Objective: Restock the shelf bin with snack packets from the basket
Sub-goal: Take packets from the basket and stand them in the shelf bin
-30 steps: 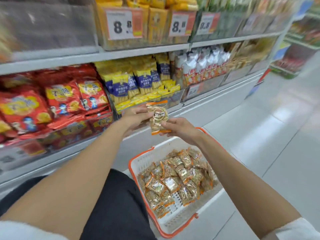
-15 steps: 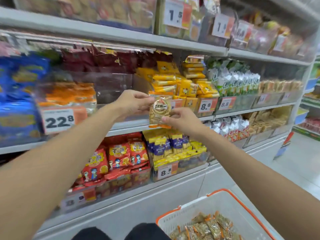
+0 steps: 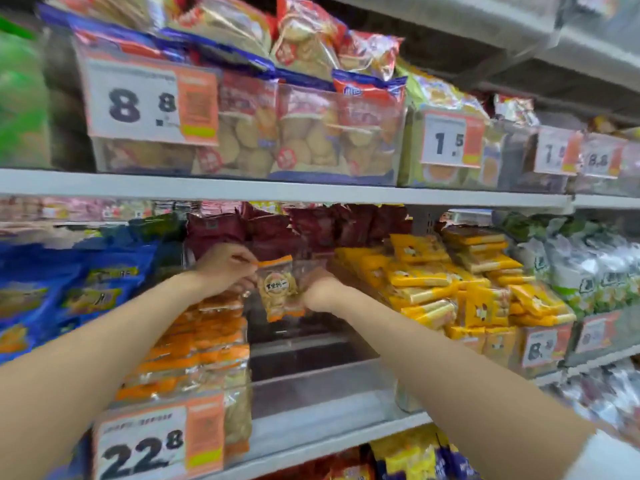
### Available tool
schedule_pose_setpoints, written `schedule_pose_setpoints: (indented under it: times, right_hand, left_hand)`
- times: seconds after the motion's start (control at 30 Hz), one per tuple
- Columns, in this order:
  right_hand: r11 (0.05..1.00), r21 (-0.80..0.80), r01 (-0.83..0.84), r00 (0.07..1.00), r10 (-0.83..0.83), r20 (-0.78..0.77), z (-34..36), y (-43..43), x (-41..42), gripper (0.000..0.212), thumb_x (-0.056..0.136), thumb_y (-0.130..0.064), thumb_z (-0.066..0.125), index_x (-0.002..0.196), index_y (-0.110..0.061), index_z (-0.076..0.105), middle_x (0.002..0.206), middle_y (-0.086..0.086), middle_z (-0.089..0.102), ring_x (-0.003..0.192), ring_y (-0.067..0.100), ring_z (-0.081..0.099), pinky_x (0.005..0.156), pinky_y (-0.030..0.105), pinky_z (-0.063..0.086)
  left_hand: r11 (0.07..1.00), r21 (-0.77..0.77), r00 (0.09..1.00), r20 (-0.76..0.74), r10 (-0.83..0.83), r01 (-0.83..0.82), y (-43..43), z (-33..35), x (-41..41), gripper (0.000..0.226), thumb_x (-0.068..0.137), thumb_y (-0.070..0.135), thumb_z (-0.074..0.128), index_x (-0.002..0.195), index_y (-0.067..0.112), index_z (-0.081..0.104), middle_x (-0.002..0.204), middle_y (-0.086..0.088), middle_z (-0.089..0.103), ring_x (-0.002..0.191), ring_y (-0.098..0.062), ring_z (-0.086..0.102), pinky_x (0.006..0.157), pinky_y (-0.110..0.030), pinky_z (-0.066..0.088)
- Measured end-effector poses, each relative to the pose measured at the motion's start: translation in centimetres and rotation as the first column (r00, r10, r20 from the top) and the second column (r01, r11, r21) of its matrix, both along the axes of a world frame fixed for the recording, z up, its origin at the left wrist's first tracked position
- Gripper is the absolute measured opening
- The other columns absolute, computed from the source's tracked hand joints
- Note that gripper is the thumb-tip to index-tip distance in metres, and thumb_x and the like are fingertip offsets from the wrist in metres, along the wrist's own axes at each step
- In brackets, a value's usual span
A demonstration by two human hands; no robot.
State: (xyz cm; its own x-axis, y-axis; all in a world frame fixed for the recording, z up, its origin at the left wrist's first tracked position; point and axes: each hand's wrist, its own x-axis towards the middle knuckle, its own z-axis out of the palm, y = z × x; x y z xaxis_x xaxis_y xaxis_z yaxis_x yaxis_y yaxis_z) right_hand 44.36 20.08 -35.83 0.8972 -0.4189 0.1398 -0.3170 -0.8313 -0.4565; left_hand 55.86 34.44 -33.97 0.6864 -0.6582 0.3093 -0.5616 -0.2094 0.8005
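A: Nearest us, what sits at the shelf edge?

B: A price tag (image 3: 157, 441) reading 22.8, on the front of a clear shelf bin (image 3: 311, 403). The bin's left part is stacked with orange-edged packets (image 3: 204, 344); its right part looks bare.

A: And the hands?

B: Both are raised over that bare part. The left hand (image 3: 225, 270) pinches the top left edge of a snack packet (image 3: 280, 289); the right hand (image 3: 320, 289) grips its right side. Two hands probably keep the thin packet upright and facing out, so it can stand like the ones beside it.

A: Is it in the bin yet?

B: Not settled, I'd judge. It hangs above the gap, just right of the stack. The basket is out of view.

A: Farther back?

B: Dark red packets (image 3: 277, 226) behind, yellow packs (image 3: 450, 282) at right.
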Motion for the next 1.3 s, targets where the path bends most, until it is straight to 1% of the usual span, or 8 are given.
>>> schedule_pose_setpoints:
  times: [0.2, 0.33, 0.57, 0.7, 0.8, 0.9, 1.13, 1.3]
  right_hand:
    - [0.997, -0.076, 0.022, 0.985, -0.034, -0.167, -2.6, -2.5, 7.2, 0.022, 0.086, -0.027, 0.069, 0.083, -0.008, 0.059, 0.086, 0.01, 0.062, 0.091, 0.029, 0.063, 0.082, 0.035, 0.052]
    - [0.999, -0.007, -0.042, 0.959, 0.038, -0.279, -4.1, -2.7, 9.2, 0.017, 0.089, -0.015, 0.067, 0.077, -0.013, 0.055, 0.071, 0.005, 0.062, 0.066, 0.018, 0.064, 0.068, 0.029, 0.057]
    - [0.999, -0.046, -0.029, 0.974, 0.018, -0.226, -5.5, -2.7, 8.4, 0.035, 0.095, 0.0, 0.048, 0.063, -0.015, 0.047, 0.033, -0.007, 0.05, 0.029, 0.0, 0.048, 0.039, 0.013, 0.04]
    - [1.0, 0.016, -0.023, 0.99, 0.025, -0.142, -6.3, -2.7, 9.4, 0.018, 0.097, -0.009, 0.05, 0.106, -0.002, 0.065, 0.097, 0.013, 0.069, 0.081, 0.024, 0.068, 0.065, 0.027, 0.054]
    - [0.994, 0.108, 0.032, 0.989, -0.016, -0.145, -7.3, -2.3, 10.2, 0.017, 0.096, -0.008, 0.055, 0.107, 0.001, 0.064, 0.093, 0.016, 0.069, 0.065, 0.021, 0.067, 0.048, 0.022, 0.053]
    - [0.989, 0.121, 0.082, 0.994, -0.071, -0.088, -6.9, -2.6, 10.3, 0.021, 0.094, -0.004, 0.055, 0.11, 0.005, 0.063, 0.096, 0.017, 0.07, 0.073, 0.023, 0.065, 0.061, 0.026, 0.054]
    - [0.961, 0.213, 0.179, 0.984, -0.171, -0.056, -6.7, -2.8, 10.1, 0.024, 0.095, -0.005, 0.057, 0.071, -0.007, 0.053, 0.062, 0.006, 0.059, 0.046, 0.014, 0.057, 0.039, 0.018, 0.046]
    - [0.884, 0.45, 0.128, 0.986, -0.161, 0.035, -6.5, -2.6, 9.6, 0.027, 0.094, -0.003, 0.056, 0.071, -0.014, 0.046, 0.115, 0.019, 0.066, 0.091, 0.027, 0.068, 0.039, 0.011, 0.046]
  left_hand:
    - [0.944, 0.291, 0.894, 0.448, 0.008, -0.154, -2.1, -1.0, 6.4, 0.004, 0.083, 0.018, 0.075, 0.085, 0.019, 0.077, 0.078, 0.012, 0.07, 0.071, 0.003, 0.059, 0.061, -0.014, 0.042]
    - [0.866, 0.452, 0.866, 0.497, -0.044, -0.215, -2.6, -2.4, 8.0, 0.011, 0.083, 0.02, 0.074, 0.093, 0.016, 0.078, 0.094, 0.003, 0.075, 0.075, -0.002, 0.063, 0.068, -0.015, 0.045]
    - [0.88, 0.413, 0.851, 0.525, -0.02, -0.234, -3.4, -3.4, 7.8, 0.014, 0.086, 0.021, 0.071, 0.098, 0.018, 0.077, 0.103, 0.004, 0.073, 0.089, -0.007, 0.066, 0.082, -0.025, 0.05]
    - [0.891, 0.389, 0.85, 0.526, -0.007, -0.233, -3.4, -3.4, 7.6, 0.019, 0.09, 0.019, 0.066, 0.108, 0.017, 0.074, 0.113, 0.002, 0.071, 0.1, -0.011, 0.065, 0.087, -0.027, 0.049]
    - [0.892, 0.377, 0.847, 0.531, 0.011, -0.248, -3.5, -3.4, 7.4, 0.022, 0.092, 0.017, 0.064, 0.112, 0.019, 0.072, 0.12, 0.002, 0.068, 0.108, -0.013, 0.062, 0.095, -0.032, 0.049]
    - [0.875, 0.407, 0.832, 0.555, -0.008, -0.263, -3.3, -3.2, 7.3, 0.021, 0.092, 0.017, 0.063, 0.11, 0.022, 0.072, 0.12, 0.005, 0.068, 0.108, -0.012, 0.062, 0.097, -0.034, 0.049]
    - [0.87, 0.416, 0.834, 0.552, -0.01, -0.265, -3.2, -3.2, 7.4, 0.017, 0.093, 0.014, 0.059, 0.1, 0.023, 0.071, 0.109, 0.002, 0.069, 0.094, -0.013, 0.064, 0.088, -0.037, 0.054]
    - [0.857, 0.408, 0.8, 0.6, 0.009, -0.315, -3.2, -3.0, 7.3, 0.021, 0.093, 0.013, 0.057, 0.097, 0.025, 0.074, 0.11, 0.005, 0.069, 0.099, -0.014, 0.063, 0.088, -0.035, 0.053]
